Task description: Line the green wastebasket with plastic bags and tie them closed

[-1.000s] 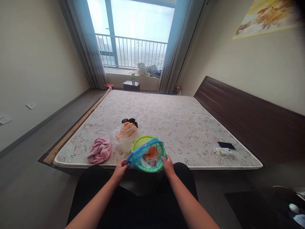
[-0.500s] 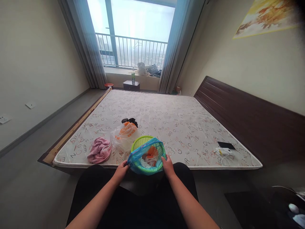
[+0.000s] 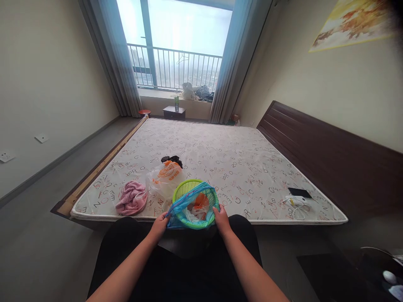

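Note:
A green plastic basket (image 3: 188,184) is at the near edge of the mattress, tilted toward me. A thin blue plastic bag (image 3: 181,204) is stretched over part of its rim, and crumpled white and orange plastic (image 3: 200,204) lies inside. My left hand (image 3: 160,224) is closed on the bag's gathered edge, pulled out to the left of the basket. At the right side of the rim, my right hand (image 3: 221,219) grips the basket and the bag over it, thumb on top.
On the mattress (image 3: 214,142) lie a pink towel (image 3: 132,198), a white and orange plastic bag (image 3: 165,178), a black bag (image 3: 175,160), a dark phone (image 3: 299,192) and a white charger with cable (image 3: 297,201). A dark headboard (image 3: 315,138) stands right.
The bag's left edge is drawn slightly further out and down to the left by my left hand. My right hand stays at the rim.

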### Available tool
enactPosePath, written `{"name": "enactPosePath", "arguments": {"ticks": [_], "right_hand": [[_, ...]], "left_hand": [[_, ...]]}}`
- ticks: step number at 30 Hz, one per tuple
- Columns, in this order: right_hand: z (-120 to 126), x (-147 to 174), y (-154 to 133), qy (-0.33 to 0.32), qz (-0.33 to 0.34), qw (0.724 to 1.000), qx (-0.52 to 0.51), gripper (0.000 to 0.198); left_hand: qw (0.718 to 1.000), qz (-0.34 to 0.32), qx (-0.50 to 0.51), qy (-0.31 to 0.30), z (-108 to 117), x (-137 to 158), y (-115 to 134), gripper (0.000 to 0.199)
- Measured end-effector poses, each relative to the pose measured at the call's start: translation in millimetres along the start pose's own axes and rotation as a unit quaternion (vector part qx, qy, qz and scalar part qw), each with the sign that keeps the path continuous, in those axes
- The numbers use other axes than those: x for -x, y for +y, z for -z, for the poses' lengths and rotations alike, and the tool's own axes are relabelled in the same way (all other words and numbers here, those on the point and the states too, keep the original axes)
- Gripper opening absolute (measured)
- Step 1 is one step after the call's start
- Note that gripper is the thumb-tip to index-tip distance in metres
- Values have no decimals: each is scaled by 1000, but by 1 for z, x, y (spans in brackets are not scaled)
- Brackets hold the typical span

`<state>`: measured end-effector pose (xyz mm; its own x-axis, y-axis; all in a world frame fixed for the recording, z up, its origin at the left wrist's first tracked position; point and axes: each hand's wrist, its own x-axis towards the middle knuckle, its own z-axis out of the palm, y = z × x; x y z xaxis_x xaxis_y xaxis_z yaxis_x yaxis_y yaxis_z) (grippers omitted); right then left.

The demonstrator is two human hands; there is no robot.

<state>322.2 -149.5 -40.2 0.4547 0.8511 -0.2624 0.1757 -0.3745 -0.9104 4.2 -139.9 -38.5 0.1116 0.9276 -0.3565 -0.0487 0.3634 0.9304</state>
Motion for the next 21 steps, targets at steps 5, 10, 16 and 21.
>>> {"name": "enactPosePath", "arguments": {"ticks": [5,10,16,21], "right_hand": [[1,2,-3,13,-6,1000,10,56],[2,7,-9,3,8,1000,-3,49],[0,10,-13,4,9,1000,-25,51],[-4,9,-7,-28,9,997,-67,53]], "left_hand": [[999,5,-1,35,0,-1,0,57],[999,0,-1,49,-2,2,4,53],[997,11,-18,75,0,7,13,57],[989,7,17,145,-1,12,21,58]]}}
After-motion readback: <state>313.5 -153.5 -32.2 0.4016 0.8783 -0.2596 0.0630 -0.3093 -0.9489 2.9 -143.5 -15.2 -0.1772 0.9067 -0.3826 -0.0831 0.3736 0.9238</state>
